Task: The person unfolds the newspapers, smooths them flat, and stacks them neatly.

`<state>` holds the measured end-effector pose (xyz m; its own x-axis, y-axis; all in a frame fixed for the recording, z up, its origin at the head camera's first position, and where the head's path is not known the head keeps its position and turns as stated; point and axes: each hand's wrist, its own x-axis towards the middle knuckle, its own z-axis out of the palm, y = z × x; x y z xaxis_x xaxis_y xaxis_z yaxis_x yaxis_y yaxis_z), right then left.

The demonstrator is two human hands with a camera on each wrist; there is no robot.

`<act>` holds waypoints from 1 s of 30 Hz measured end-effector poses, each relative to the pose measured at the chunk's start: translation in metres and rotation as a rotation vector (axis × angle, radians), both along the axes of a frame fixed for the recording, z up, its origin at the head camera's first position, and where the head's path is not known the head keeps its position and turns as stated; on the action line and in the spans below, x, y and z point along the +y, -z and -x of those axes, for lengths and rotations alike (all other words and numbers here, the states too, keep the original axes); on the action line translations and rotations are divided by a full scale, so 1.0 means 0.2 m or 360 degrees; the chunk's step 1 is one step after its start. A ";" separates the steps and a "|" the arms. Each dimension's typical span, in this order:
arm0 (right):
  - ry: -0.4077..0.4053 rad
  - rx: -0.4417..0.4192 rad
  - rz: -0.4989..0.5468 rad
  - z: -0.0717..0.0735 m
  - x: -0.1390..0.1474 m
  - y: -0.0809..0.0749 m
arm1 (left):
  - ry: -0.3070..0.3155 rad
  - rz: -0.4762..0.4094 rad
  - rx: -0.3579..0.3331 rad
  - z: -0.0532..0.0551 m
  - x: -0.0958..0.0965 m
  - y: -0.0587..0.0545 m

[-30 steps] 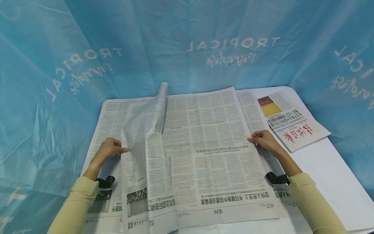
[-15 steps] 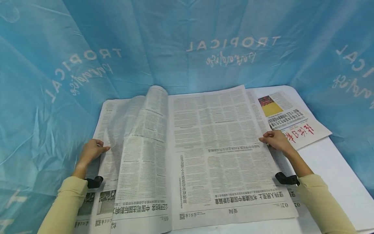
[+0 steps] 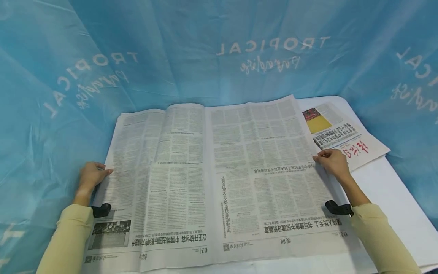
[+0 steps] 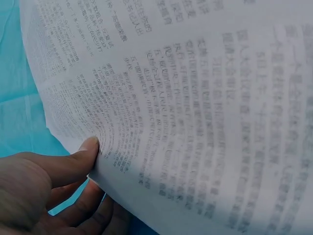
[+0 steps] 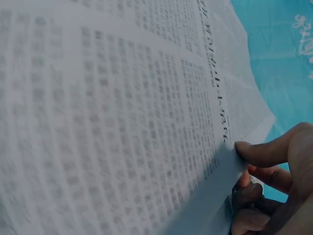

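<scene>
A wide newspaper sheet [image 3: 178, 182] lies spread across the table, its print upside down in the head view and a fold running down its middle. My left hand [image 3: 92, 176] pinches the sheet's left edge; in the left wrist view the thumb [image 4: 89, 147] presses on top with the other fingers beneath. My right hand [image 3: 332, 161] pinches the opposite edge. The right wrist view shows that thumb [image 5: 244, 151] on the paper and the fingers curled under it. Near both hands the paper bows up. The left half still shows a soft ridge.
A folded newspaper [image 3: 359, 149] with red lettering and a yellow picture lies beyond my right hand. White tabletop [image 3: 393, 182] shows along the right side. A blue printed curtain [image 3: 219, 83] hangs close around the back and both sides.
My left hand has drawn the sheet's left edge outward to the left, and the rolled, folded-over part has opened out flat. My right hand has shifted slightly right with its edge.
</scene>
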<state>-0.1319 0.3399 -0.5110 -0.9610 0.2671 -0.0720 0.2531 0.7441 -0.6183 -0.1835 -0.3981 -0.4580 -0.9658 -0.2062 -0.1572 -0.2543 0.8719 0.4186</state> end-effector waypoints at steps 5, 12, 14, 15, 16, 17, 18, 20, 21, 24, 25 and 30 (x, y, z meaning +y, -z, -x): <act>0.0034 0.0075 -0.0028 0.01 0.01 0.01 | -0.0046 0.0010 0.0015 0.02 -0.02 0.02; 0.0119 0.0060 -0.0049 -0.01 0.00 0.04 | -0.0055 0.0008 0.0122 0.05 -0.02 0.10; 0.0128 0.0055 -0.0040 -0.01 0.00 0.05 | -0.0074 0.0004 0.0131 0.05 -0.02 0.11; 0.0132 0.0053 -0.0036 -0.01 0.00 0.05 | -0.0083 0.0002 0.0130 0.05 -0.01 0.11; 0.0132 0.0049 -0.0030 -0.01 -0.01 0.05 | -0.0097 0.0007 0.0132 0.05 -0.01 0.10; 0.0130 0.0048 -0.0031 -0.02 -0.01 0.05 | -0.0100 0.0018 0.0132 0.05 -0.01 0.10; 0.0130 0.0051 -0.0035 -0.02 -0.01 0.06 | -0.0101 0.0025 0.0128 0.05 -0.01 0.09; 0.0131 0.0062 -0.0048 -0.02 -0.02 0.06 | -0.0093 0.0055 0.0111 0.04 -0.01 0.08; 0.0132 0.0075 -0.0056 -0.02 -0.02 0.06 | -0.0082 0.0083 0.0100 0.05 -0.01 0.07; 0.0153 0.0108 -0.0078 -0.02 -0.02 0.07 | -0.0043 0.0160 0.0083 0.05 0.00 0.07; 0.0163 0.0115 -0.0080 -0.03 -0.02 0.08 | -0.0033 0.0187 0.0070 0.05 0.00 0.07; 0.0193 0.0116 -0.0095 -0.02 -0.02 0.09 | -0.0059 0.0256 -0.0028 0.07 -0.01 0.08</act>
<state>-0.1273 0.3358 -0.5284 -0.9235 0.3833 0.0166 0.2993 0.7469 -0.5938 -0.1972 -0.3998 -0.4739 -0.9544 -0.2656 -0.1360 -0.2936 0.9171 0.2696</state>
